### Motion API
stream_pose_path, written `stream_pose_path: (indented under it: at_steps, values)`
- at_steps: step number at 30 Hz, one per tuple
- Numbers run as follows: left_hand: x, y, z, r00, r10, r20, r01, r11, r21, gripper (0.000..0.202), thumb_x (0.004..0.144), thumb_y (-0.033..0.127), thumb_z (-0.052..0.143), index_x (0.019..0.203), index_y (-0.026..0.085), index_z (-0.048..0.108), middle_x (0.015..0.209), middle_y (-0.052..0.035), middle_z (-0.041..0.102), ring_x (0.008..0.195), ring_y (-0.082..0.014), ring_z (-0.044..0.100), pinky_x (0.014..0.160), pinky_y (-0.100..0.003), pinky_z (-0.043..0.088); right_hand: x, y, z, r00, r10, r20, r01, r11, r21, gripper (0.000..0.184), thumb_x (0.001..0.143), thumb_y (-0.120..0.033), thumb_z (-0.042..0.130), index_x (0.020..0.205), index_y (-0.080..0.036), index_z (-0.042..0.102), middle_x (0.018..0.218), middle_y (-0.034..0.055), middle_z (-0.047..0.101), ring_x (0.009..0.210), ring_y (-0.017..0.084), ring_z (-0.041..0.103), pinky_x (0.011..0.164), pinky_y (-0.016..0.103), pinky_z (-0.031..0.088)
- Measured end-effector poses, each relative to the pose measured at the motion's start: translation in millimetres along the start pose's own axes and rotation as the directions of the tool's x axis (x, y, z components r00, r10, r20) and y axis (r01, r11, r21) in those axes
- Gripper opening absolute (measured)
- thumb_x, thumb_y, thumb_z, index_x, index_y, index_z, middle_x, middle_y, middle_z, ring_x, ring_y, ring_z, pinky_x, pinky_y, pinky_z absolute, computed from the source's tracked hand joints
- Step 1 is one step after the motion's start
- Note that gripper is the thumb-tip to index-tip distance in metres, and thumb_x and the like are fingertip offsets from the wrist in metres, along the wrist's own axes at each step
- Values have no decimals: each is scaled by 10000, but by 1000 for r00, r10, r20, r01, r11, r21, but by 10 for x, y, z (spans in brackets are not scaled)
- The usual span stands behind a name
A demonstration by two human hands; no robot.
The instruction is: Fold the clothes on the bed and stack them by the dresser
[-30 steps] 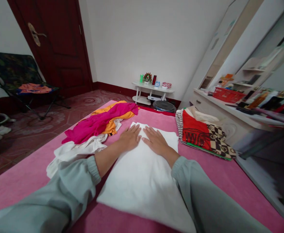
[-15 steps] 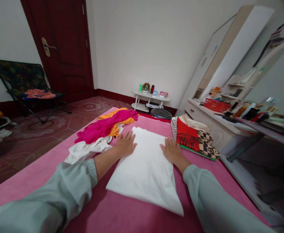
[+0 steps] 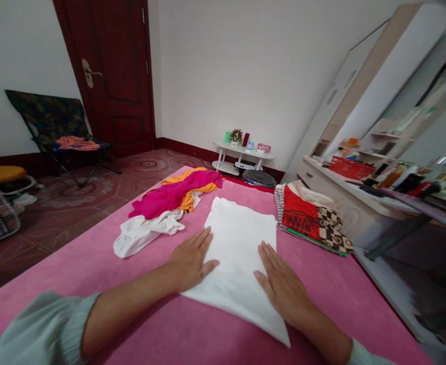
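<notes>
A white folded garment (image 3: 238,248) lies flat on the pink bed cover (image 3: 93,263) in front of me. My left hand (image 3: 190,258) rests palm down on the garment's near left edge, fingers stretched out. My right hand (image 3: 281,284) lies flat on its near right side, fingers also extended. Neither hand holds anything.
A heap of pink, orange and white clothes (image 3: 169,200) lies to the left. A stack of folded clothes (image 3: 310,215) sits at the bed's right edge. Beyond are a dresser with bottles (image 3: 363,177), a small white table (image 3: 241,152), a folding chair (image 3: 63,137) and a dark red door (image 3: 112,76).
Both hands have slid from the far end of the white garment, first apart to its sides, then back toward me along its near edges.
</notes>
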State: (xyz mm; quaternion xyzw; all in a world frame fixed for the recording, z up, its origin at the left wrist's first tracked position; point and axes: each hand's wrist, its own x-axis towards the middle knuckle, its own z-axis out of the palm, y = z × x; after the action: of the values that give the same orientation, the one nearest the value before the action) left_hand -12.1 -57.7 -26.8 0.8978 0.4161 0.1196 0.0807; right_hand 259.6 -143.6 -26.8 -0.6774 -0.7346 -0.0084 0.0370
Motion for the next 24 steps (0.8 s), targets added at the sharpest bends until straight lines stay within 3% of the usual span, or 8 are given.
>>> stream_pose_path:
  at_steps: [2,4,7,10,13,15,19,24]
  values:
    - [64,-65,-85,999,-32,-25,31,999,-34,576,924,528,358,1359,167,467,1503,-125,355,1356,-242,371,1109,-351,295,57,-11,-117,1000,8,-30,-9,999,-39,572,923,-404,393,1407,-102,427,1491,156,361,1382,278,331,1127,488,260]
    - [180,-93,-159,992,-105,-72,101,993,-54,408,907,431,436,1210,200,582,1377,-104,506,1235,-227,503,1030,-324,378,214,-75,-252,997,-23,-75,21,999,-30,415,910,-318,414,1208,-116,621,1348,170,543,1271,287,479,1098,483,297]
    - [345,-103,-216,948,-288,-136,283,957,-57,359,840,378,541,1154,212,587,1171,-92,617,1083,-235,588,904,-327,448,636,-169,-389,977,-109,-182,134,982,131,302,887,-212,405,897,-163,703,1090,119,678,1063,224,607,983,380,424]
    - [408,-101,-217,898,-418,-136,413,909,-65,467,829,421,551,1253,233,502,1111,-81,648,1021,-250,617,826,-343,463,1232,-242,-358,967,-24,-255,135,893,428,235,815,-182,473,928,-161,678,975,79,675,807,166,645,763,293,517]
    - [395,-102,-207,891,-440,-110,436,898,-66,495,845,429,529,1304,263,442,1025,-67,686,967,-257,644,810,-359,453,1846,-364,-214,971,189,-147,-32,711,703,325,778,-181,498,1073,-132,625,823,43,658,551,114,592,526,234,496]
    - [383,-108,-210,888,-450,-89,447,893,-57,510,850,437,521,1322,273,423,976,-67,698,932,-265,656,795,-368,452,2189,-478,-131,961,263,-88,-107,644,758,395,788,-196,497,1164,-102,570,695,12,624,469,105,549,443,211,449]
    - [390,-132,-215,885,-461,-63,459,887,-47,527,842,447,524,1331,279,422,924,-58,703,910,-276,662,783,-367,456,2671,-655,-46,953,294,-70,-150,663,734,442,779,-220,543,1200,-88,557,571,-25,587,438,104,525,438,194,415]
    - [430,-156,-165,907,-419,-43,414,906,-90,472,838,330,493,1303,286,425,877,-42,694,870,-266,664,747,-352,465,3021,-644,134,947,318,-41,-218,732,646,146,711,-164,601,807,-100,691,520,25,612,496,119,573,498,193,410]
